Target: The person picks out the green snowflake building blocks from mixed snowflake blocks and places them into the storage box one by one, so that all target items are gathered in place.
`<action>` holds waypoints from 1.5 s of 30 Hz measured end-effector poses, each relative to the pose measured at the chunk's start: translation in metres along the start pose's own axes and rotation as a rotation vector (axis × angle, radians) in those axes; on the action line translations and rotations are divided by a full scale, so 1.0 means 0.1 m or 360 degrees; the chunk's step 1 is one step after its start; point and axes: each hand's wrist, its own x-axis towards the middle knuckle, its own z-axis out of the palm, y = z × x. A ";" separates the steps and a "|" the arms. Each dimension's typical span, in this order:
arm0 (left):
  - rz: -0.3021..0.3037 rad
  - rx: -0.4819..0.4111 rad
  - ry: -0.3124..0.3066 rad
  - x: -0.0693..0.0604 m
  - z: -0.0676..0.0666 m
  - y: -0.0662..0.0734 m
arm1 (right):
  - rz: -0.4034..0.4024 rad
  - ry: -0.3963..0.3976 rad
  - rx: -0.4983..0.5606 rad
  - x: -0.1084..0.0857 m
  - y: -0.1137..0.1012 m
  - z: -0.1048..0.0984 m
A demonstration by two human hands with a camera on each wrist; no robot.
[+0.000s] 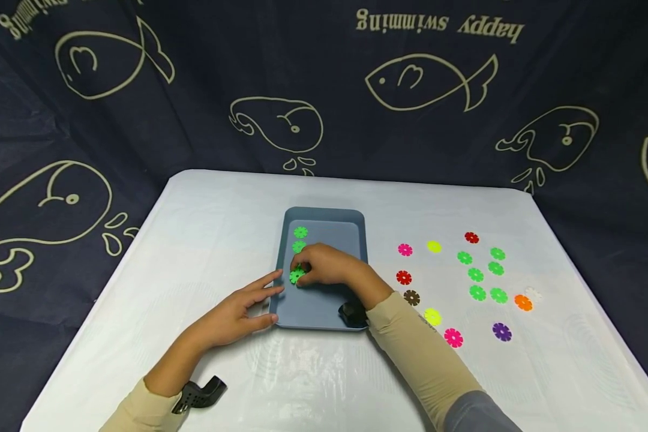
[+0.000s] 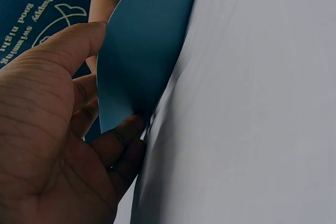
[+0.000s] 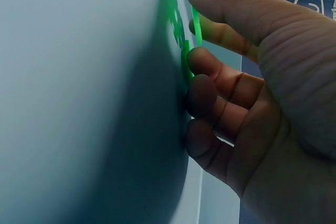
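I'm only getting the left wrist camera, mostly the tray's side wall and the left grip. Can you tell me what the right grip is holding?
Observer: The right grip pinches a green notched disc.

Operator: Anything else inside the tray?

Observer: Yes, two other green discs show toward its far end.

Operator: And any green ones outside it?

Observer: Six loose green discs lie on the white tabletop, right of the tray.
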 end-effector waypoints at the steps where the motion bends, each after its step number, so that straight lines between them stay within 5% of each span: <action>1: 0.0003 0.0004 0.0002 0.00 0.00 0.00 | 0.0002 -0.0004 0.0006 0.00 0.00 0.00; 45: -0.0006 -0.0003 -0.0003 0.00 0.00 0.01 | 0.0025 -0.0020 0.0127 -0.03 0.04 0.00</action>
